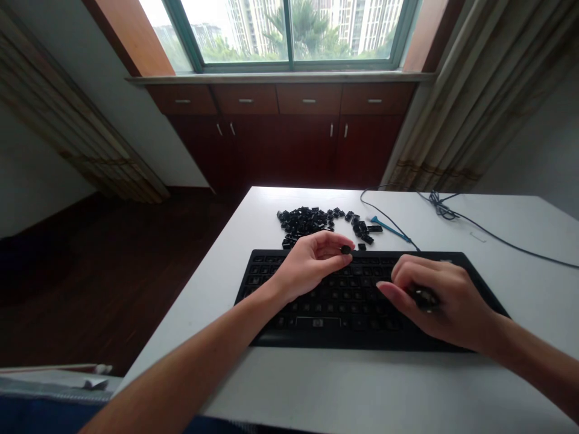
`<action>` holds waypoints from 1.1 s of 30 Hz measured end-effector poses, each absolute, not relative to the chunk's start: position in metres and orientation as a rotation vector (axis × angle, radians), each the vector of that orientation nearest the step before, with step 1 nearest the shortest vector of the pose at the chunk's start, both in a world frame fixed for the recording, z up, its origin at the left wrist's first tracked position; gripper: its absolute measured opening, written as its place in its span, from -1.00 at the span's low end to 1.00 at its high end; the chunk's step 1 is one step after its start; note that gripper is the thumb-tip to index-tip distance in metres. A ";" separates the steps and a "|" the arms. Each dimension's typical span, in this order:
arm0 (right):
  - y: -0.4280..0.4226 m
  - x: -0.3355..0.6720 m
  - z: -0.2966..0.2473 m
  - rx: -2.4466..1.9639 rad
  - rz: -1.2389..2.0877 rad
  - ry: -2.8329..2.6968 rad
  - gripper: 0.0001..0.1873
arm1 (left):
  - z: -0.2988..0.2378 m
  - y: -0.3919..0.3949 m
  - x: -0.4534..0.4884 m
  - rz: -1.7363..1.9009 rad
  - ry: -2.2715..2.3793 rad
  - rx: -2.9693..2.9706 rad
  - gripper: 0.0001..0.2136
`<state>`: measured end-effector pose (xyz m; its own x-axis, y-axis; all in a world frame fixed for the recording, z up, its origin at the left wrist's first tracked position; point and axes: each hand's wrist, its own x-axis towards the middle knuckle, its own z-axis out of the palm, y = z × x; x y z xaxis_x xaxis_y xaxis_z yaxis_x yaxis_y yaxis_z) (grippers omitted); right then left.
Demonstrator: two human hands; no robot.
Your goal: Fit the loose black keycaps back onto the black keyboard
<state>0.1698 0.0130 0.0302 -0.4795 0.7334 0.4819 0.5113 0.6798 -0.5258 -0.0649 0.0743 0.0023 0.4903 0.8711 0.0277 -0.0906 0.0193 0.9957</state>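
Observation:
A black computer keyboard (335,313) lies on the white table (362,386), with its keycaps in rows. My left hand (312,263) hovers over its upper left part, pinching a black keycap (346,249) between thumb and fingertips. Over the keyboard's right side, my right hand (441,295) curls around a small dark piece (425,298) that is partly hidden by the fingers. Beyond the keyboard lies a loose heap of black keycaps (307,222), just past my left hand.
A blue-handled tool (386,226) lies right of the heap. A black cable (470,226) loops across the table's far right. The table's left edge drops to a dark wooden floor (113,271). Red-brown cabinets (284,138) stand beyond the table's far edge.

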 end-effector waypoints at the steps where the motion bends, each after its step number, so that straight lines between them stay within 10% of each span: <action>1: 0.013 0.165 0.039 -0.964 0.536 -2.077 -0.69 | 0.002 0.074 -0.065 0.875 0.756 1.343 -0.71; 8: 0.020 0.121 0.064 -0.631 1.282 -1.350 -0.45 | 0.003 0.074 -0.065 0.904 0.741 1.313 -0.73; 23: 0.031 0.114 0.028 -0.801 1.401 -1.337 -0.43 | 0.000 0.074 -0.063 0.929 0.685 1.251 -0.74; 33: 0.041 0.159 0.032 -1.067 0.439 -2.034 -0.96 | -0.001 0.074 -0.064 0.905 0.694 1.205 -0.70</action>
<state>0.1586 0.0409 0.0318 -0.3421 0.8075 0.4806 0.5372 0.5877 -0.6050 -0.0637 0.0740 -0.0014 0.4856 0.8741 0.0145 -0.2132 0.1023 0.9716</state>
